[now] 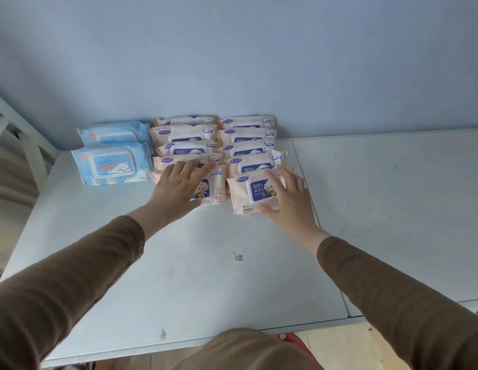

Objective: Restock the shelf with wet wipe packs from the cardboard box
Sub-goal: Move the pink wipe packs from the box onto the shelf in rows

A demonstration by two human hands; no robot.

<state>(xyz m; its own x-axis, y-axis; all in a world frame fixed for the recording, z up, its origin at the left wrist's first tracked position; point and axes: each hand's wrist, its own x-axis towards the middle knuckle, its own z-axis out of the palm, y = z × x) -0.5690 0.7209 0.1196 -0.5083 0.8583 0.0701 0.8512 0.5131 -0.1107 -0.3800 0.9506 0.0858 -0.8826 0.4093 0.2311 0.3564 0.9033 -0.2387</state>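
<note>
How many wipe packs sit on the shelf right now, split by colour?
Peach packs: 10, in two columns of 5
Blue packs: 2, left of the peach ones
Total: 12

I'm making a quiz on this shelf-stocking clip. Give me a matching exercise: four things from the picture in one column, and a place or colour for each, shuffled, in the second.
Column one:
1. left hand
2. right hand
3. blue wipe packs
4. sleeves

Column two:
A. brown
B. on the front pack of the right peach row
C. at the left end of the shelf, beside the peach packs
D. on the front pack of the left peach row

Pairs: 1-D, 2-B, 3-C, 4-A
</note>
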